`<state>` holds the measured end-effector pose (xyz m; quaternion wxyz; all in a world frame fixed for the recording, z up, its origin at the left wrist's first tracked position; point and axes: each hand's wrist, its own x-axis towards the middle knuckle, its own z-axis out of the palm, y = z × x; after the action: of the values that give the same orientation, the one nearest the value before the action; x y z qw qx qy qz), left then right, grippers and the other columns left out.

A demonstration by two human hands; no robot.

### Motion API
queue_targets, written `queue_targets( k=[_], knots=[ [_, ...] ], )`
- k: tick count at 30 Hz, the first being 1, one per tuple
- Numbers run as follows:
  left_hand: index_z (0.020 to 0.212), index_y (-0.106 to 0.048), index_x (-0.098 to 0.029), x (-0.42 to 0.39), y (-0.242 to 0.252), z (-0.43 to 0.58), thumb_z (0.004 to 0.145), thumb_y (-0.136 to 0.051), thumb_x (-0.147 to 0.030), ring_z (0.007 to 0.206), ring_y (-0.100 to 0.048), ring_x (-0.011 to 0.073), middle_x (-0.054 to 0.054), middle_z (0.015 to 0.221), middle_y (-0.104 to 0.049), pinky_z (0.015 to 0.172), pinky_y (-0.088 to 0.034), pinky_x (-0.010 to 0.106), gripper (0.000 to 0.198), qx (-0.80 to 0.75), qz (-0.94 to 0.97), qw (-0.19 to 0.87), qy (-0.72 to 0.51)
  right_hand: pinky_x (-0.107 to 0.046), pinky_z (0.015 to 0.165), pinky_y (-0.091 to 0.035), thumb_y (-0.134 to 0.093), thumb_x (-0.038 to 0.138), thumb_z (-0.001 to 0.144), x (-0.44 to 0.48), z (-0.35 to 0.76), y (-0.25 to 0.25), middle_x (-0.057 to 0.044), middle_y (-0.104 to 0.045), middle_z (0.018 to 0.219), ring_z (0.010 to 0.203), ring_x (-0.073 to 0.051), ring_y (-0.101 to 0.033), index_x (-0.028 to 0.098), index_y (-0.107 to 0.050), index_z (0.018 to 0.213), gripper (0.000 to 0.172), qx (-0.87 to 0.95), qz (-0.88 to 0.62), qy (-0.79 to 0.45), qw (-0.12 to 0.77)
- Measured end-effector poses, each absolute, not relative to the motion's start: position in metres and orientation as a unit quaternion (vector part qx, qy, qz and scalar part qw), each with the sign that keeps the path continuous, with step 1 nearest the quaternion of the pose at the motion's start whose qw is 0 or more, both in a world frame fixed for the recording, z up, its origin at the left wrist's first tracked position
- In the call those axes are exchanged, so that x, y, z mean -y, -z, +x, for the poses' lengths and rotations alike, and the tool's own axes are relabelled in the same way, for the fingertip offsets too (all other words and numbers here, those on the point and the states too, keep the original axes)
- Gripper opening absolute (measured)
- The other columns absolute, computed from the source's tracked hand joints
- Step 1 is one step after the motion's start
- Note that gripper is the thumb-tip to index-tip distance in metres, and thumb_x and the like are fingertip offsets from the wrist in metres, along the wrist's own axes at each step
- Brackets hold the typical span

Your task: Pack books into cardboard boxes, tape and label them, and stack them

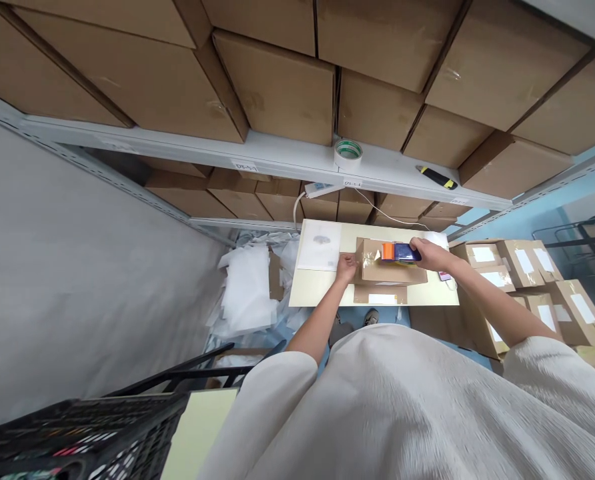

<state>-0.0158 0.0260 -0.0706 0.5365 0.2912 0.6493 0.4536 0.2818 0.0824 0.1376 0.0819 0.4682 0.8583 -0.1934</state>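
Observation:
A cardboard box (372, 272) stands on the pale yellow tabletop (317, 287) in front of me. My right hand (427, 255) is closed round the handle of a blue and orange tape dispenser (402, 252), which rests over the top of the box. At the box's left end is my left hand (346, 265), its fingers curled in against the cardboard; whether they pinch a flap or tape there is too small to make out. A further cardboard piece with a white label (381, 299) shows along the box's near side.
Shelves of large cartons (277, 87) rise behind the table. A tape roll (348, 155) and a yellow-black utility knife (436, 177) lie on the shelf edge. Labelled boxes (527, 267) are stacked at right; white packing sheets (247, 287) heap at left. A black crate (87, 433) is lower left.

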Motion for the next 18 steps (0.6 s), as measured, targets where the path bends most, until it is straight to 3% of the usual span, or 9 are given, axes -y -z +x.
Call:
queue_targets(
  k=[4,7,13,18],
  knots=[
    [0.097,-0.062,-0.024,-0.021,0.065,-0.019,0.081,-0.069,-0.014,0.108,-0.074,0.0225,0.006,0.106,-0.075,0.111,-0.056,0.046,0.020,-0.637,0.326,0.518,-0.470,-0.031,0.070,-0.039,-0.071,0.019,0.078,-0.081,0.282,-0.135,-0.007,-0.066,0.101,0.090,-0.027,-0.060,0.028,-0.047,0.106,0.038,-0.859,0.470,0.189,0.075],
    [0.108,-0.069,-0.023,-0.019,0.057,-0.019,0.085,-0.063,-0.014,0.113,-0.076,0.0253,0.009,0.112,-0.079,0.112,-0.057,0.047,0.025,-0.603,0.380,0.540,-0.447,-0.032,0.069,-0.040,-0.071,0.021,0.078,-0.079,0.284,-0.133,-0.008,-0.069,0.100,0.090,-0.028,-0.063,0.027,-0.050,0.111,0.039,-0.855,0.480,0.183,0.074],
    [0.148,-0.064,-0.023,-0.021,0.024,-0.018,0.088,-0.061,-0.012,0.150,-0.059,0.0323,0.014,0.156,-0.067,0.130,-0.043,0.052,0.061,-0.561,0.578,0.421,-0.417,-0.036,0.079,-0.050,-0.078,0.024,0.078,-0.078,0.287,-0.129,-0.012,-0.077,0.114,0.101,-0.032,-0.071,0.025,-0.056,0.139,0.065,-0.847,0.487,0.211,0.038],
    [0.170,-0.045,-0.025,-0.028,0.004,-0.007,0.088,-0.079,-0.025,0.165,-0.043,0.0372,0.015,0.174,-0.051,0.138,-0.029,0.058,0.089,-0.483,0.717,0.389,-0.317,-0.041,0.091,-0.056,-0.079,0.025,0.078,-0.080,0.284,-0.125,-0.014,-0.078,0.124,0.108,-0.034,-0.074,0.024,-0.067,0.127,0.051,-0.852,0.464,0.241,0.008]
  ],
)
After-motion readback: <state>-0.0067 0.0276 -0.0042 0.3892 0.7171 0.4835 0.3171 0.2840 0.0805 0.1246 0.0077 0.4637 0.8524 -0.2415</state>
